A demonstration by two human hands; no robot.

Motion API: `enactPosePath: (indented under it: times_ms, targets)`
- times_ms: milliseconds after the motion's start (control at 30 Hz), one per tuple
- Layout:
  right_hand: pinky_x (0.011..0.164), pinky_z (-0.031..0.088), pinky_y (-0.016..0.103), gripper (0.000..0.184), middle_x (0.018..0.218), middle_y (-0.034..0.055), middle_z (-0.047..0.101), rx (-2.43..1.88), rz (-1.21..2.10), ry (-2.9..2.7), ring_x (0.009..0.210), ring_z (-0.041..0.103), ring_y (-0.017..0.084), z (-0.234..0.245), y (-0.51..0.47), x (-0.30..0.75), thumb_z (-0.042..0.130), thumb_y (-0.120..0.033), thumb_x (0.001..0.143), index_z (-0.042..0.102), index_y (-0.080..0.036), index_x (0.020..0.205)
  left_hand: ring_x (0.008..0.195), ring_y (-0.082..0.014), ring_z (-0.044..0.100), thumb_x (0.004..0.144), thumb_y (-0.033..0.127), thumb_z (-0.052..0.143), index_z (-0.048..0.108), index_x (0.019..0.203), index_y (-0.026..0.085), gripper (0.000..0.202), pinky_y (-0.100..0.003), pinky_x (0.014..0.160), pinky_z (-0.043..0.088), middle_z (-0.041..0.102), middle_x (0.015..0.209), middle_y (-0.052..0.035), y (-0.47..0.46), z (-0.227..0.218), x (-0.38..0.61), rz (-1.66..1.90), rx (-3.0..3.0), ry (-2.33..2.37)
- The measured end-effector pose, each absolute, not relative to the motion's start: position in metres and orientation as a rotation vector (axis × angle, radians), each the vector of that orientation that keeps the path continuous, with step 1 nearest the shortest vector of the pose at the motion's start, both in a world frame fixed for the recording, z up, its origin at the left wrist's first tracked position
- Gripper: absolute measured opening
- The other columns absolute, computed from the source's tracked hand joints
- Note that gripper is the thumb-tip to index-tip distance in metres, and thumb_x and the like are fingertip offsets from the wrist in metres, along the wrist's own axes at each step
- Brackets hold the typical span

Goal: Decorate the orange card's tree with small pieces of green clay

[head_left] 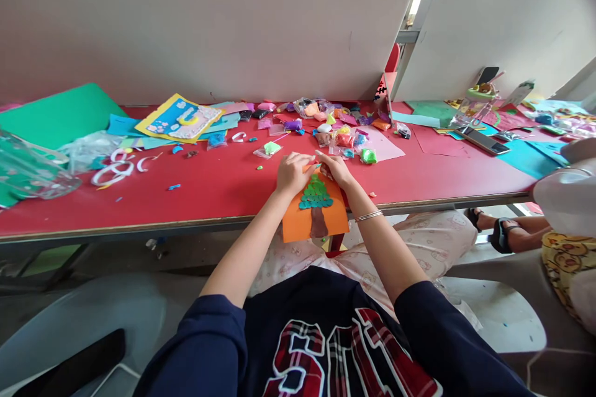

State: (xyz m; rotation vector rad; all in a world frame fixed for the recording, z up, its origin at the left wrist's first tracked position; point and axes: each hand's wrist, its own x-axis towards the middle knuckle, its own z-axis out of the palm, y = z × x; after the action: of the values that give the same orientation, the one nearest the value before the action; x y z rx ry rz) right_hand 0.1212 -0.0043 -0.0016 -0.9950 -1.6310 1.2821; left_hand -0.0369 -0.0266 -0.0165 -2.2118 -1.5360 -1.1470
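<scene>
Left hand (293, 173) and right hand (336, 169) are meeting at the twelve o'clock end of an orange card (293, 223), left at eleven and right at one, their fingers bending partway; whether either is pinching anything, I cannot tell. Towards six o'clock, the card is showing a green-and-brown tree (316, 195) and is jutting past the near edge of a red table (223, 192). From the hands, clay packets (344, 139) are lying at one o'clock, white rings (114, 167) at nine, a blue-and-yellow picture (179, 119) at ten, a phone (484, 140) near three.
</scene>
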Motion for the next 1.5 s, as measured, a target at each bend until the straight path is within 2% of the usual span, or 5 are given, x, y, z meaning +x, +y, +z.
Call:
enactPosePath:
  times_ms: [200,467,700,1100,1500]
  targets:
    - [0.048,0.023,0.024,0.058,0.049,-0.0051,0.036,-0.982,1.17,-1.761,0.05,0.03,0.007,-0.002,-0.005,0.123,0.066,-0.071,0.063,0.045,-0.018,0.054,0.083,-0.0214,0.063,0.093,0.039,0.051,0.073,0.077,0.021,0.032,-0.035,0.075,0.047,0.075,0.086,-0.0061,-0.024,-0.03,-0.04,-1.115,-2.225,-1.456]
    - [0.046,0.025,0.024,0.058,0.045,-0.0034,0.038,-1.05,1.101,-1.716,0.048,0.033,0.007,-0.013,0.006,0.121,0.06,-0.07,0.07,0.041,-0.019,0.05,0.082,-0.0197,0.062,0.091,0.03,0.057,0.075,0.086,0.022,0.02,-0.031,0.069,0.05,0.075,0.088,-0.0056,-0.026,-0.031,-0.037,-1.156,-2.22,-1.435]
    - [0.044,0.027,0.024,0.055,0.042,-0.0028,0.039,-1.065,1.153,-1.671,0.043,0.035,0.007,-0.012,0.005,0.121,0.06,-0.064,0.075,0.041,-0.019,0.049,0.084,-0.0205,0.062,0.091,0.032,0.056,0.075,0.083,0.022,0.022,-0.031,0.068,0.049,0.074,0.086,-0.0061,-0.027,-0.031,-0.037,-1.153,-2.227,-1.503]
    - [0.047,0.029,0.023,0.053,0.045,-0.0035,0.042,-1.075,1.114,-1.75,0.047,0.038,0.007,-0.008,0.001,0.122,0.067,-0.063,0.067,0.046,-0.018,0.05,0.081,-0.0203,0.06,0.091,0.031,0.055,0.073,0.078,0.023,0.025,-0.031,0.068,0.048,0.073,0.084,-0.006,-0.026,-0.031,-0.039,-1.119,-2.28,-1.559]
    - [0.045,0.032,0.022,0.031,0.045,-0.0043,0.045,-1.134,1.13,-1.606,0.041,0.039,0.007,-0.012,0.008,0.119,0.062,-0.041,0.079,0.056,-0.016,0.06,0.083,-0.0208,0.063,0.09,0.024,0.052,0.068,0.086,0.019,0.017,-0.031,0.075,0.05,0.071,0.083,-0.0065,-0.027,-0.03,-0.036,-1.221,-2.16,-1.587]
